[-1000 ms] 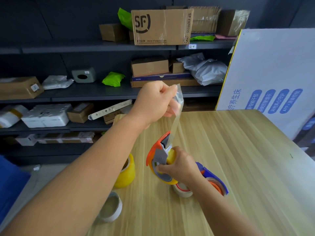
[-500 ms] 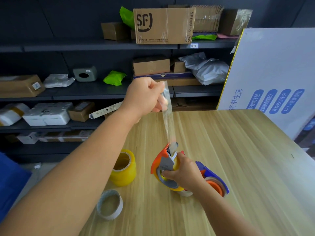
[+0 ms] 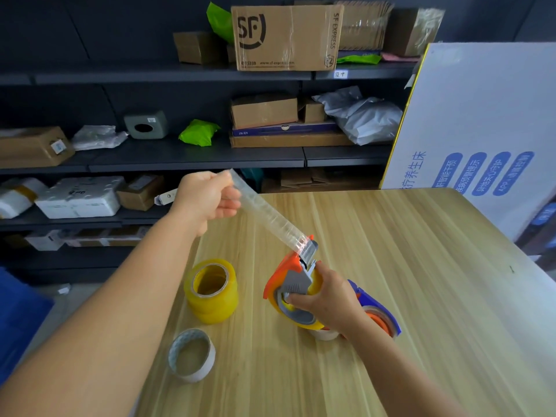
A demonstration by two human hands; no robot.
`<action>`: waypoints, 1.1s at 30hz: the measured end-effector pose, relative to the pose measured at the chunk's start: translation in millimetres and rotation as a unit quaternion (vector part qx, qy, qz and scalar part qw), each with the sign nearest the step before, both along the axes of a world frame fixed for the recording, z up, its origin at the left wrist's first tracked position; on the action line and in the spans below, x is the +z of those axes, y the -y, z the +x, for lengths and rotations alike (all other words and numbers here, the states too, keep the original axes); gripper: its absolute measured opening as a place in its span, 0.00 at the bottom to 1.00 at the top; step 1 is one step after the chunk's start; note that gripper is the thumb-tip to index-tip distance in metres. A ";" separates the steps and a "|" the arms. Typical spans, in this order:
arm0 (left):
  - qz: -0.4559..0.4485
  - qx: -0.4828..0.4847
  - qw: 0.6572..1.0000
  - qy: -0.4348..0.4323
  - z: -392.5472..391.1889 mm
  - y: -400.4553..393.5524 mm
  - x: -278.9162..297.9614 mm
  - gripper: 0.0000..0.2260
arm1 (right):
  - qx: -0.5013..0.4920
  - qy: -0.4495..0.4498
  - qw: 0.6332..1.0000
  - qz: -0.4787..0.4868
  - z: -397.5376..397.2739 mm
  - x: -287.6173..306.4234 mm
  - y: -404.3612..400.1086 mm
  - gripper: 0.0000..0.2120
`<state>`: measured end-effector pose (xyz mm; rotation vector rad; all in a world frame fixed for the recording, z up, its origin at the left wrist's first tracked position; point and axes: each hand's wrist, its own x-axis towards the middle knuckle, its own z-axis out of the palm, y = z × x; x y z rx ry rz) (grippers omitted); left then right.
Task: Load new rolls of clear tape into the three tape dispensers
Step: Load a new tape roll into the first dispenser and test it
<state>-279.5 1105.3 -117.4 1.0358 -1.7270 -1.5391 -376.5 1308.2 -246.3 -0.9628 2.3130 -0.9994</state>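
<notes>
Right hand (image 3: 326,299) is wrapped around the orange tape dispenser (image 3: 288,281), holding it just above the wooden table (image 3: 406,266), near the middle. Left hand (image 3: 204,200) pinches the end of a clear tape strip (image 3: 270,219) stretched from the dispenser's top toward 10 o'clock. A yellow tape roll (image 3: 212,290) stands at the dispenser's 9 o'clock, a white roll (image 3: 192,355) at 7, and a blue dispenser (image 3: 376,308) lies at 4, behind the right wrist.

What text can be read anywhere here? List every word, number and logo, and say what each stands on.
"SF" logo, "SF EXPRESS": cardboard box, top shelf.
"www.sf-express.com": same box's lower edge, faint.
"KB161", upside down: dark flat box, middle shelf.
"APP", with Chinese text in blue ovals: white board on the right.
Shelf tag and parcel stickers: too small to read.
</notes>
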 end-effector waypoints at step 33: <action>0.124 0.015 0.991 -0.049 32.5 -48.1 -113.2 0.04 | 0.021 0.143 0.969 -0.203 -20.4 41.6 -1.4 0.09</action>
